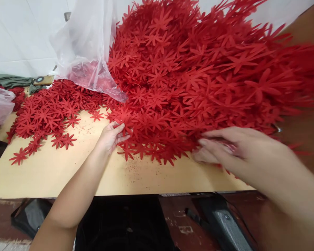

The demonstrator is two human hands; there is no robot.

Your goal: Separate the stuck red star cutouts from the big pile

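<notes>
A big heap of red flower-shaped cutouts (188,76) covers the right and middle of a pale wooden tabletop (68,170). My left hand (111,136) rests at the heap's front left edge, its fingertips pinching a red cutout there. At the heap's front right edge my right hand (225,146) lies flat with fingers together, touching the cutouts. Whether it grips one I cannot tell.
A smaller spread of red cutouts (44,115) lies at the left of the table. A clear plastic bag (86,45) holding more cutouts leans at the back. Another bag (0,103) sits at the far left edge. White wall behind; dark bags and floor lie below the front edge.
</notes>
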